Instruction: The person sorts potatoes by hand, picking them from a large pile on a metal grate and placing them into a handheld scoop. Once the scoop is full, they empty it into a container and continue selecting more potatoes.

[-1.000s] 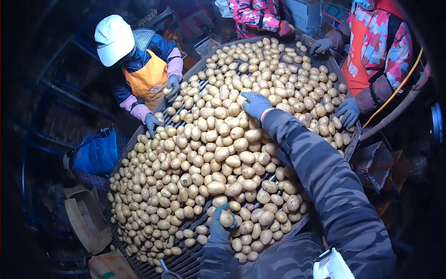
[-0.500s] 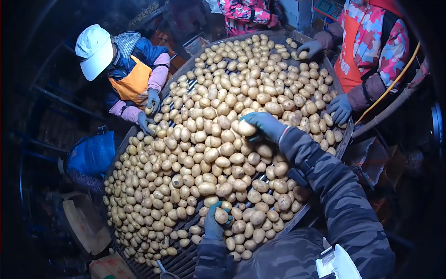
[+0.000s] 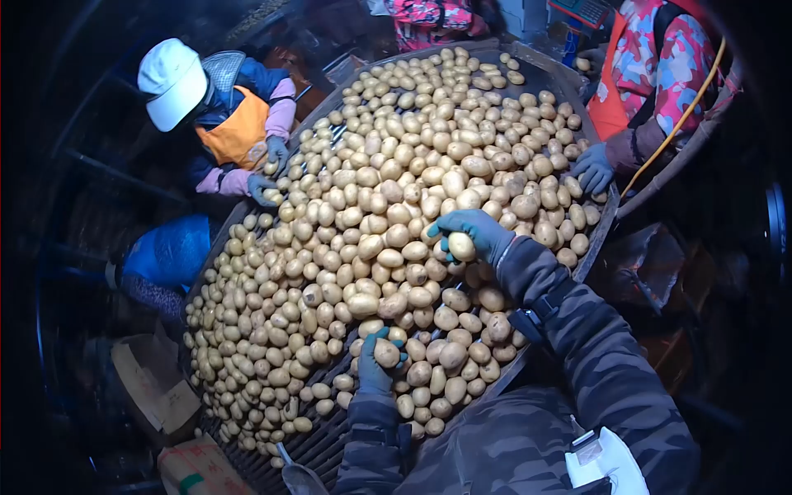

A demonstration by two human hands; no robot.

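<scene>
A broad heap of pale potatoes (image 3: 396, 214) covers the slatted sorting table (image 3: 318, 445). My left hand (image 3: 374, 371), in a grey-green glove, is closed around a potato (image 3: 386, 354) at the near edge of the heap. Over the right middle of the pile, my gloved right hand (image 3: 483, 229) curls its fingers about another potato (image 3: 461, 246). Part of that hand's grip is hidden beneath the palm.
At the left, a co-worker in a white cap (image 3: 173, 82) has both gloved hands at the table's rim. A co-worker's gloved hand (image 3: 594, 169) rests on potatoes at the right. Cardboard boxes (image 3: 153, 384) and a metal scoop (image 3: 301, 477) are at the lower left.
My right hand has drawn slightly down, and a potato now shows under its fingers. My left hand still holds its potato. The right co-worker's far hand has pulled back from the heap.
</scene>
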